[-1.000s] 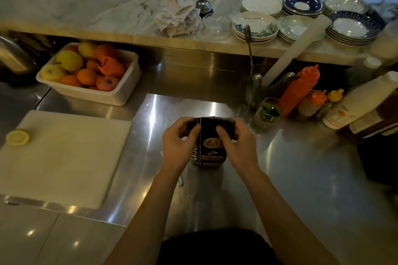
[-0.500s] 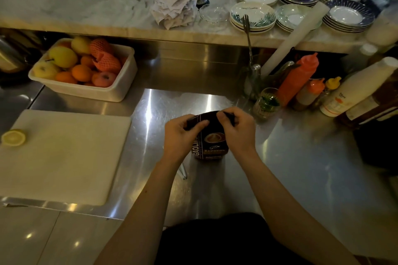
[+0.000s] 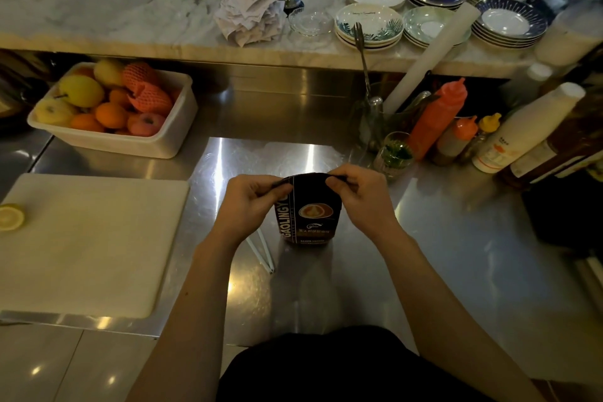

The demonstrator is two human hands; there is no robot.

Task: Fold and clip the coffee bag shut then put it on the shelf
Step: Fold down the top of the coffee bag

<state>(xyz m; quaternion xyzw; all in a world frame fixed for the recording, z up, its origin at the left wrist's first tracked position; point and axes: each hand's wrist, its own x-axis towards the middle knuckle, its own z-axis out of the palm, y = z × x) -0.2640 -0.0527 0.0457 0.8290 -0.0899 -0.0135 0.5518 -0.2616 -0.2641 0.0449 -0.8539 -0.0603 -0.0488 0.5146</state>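
A dark coffee bag [image 3: 309, 215] with a latte picture stands upright on the steel counter [image 3: 424, 254] in the middle of the view. My left hand [image 3: 249, 202] pinches the top left corner of the bag. My right hand [image 3: 360, 197] pinches the top right corner. The bag's top edge is stretched flat between the two hands. A thin white clip [image 3: 261, 250] lies on the counter just left of the bag, below my left wrist.
A white cutting board [image 3: 88, 245] with a lemon half [image 3: 9, 217] lies at the left. A fruit tub [image 3: 114, 111] stands behind it. Sauce bottles [image 3: 437, 117] and a glass [image 3: 393, 155] crowd the right. The marble shelf [image 3: 114, 13] above holds plates, receipts and a bell.
Both hands slid outward to the bag's top corners, pulling the top edge flat. The clip on the counter has come into sight beside the bag.
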